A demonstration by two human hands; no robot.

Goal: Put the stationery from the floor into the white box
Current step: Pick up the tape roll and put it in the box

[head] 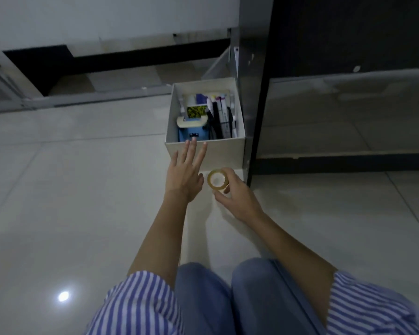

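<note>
The white box [224, 153] stands open on the tiled floor against a dark cabinet. Inside it lie a blue item [191, 133], a yellow-and-black patterned pack [197, 110], a cream tape roll [191, 122] and several pens [221, 117]. My right hand [237, 194] is shut on a roll of clear yellowish tape [217, 180], held just in front of the box's near wall. My left hand [185, 172] is open with fingers spread, its fingertips reaching the box's near rim.
A dark cabinet [336, 81] with a metal edge stands right of the box. A low dark gap under furniture [58, 66] runs along the back. Pale floor tiles [70, 189] spread to the left. My knees in jeans [228, 298] are at the bottom.
</note>
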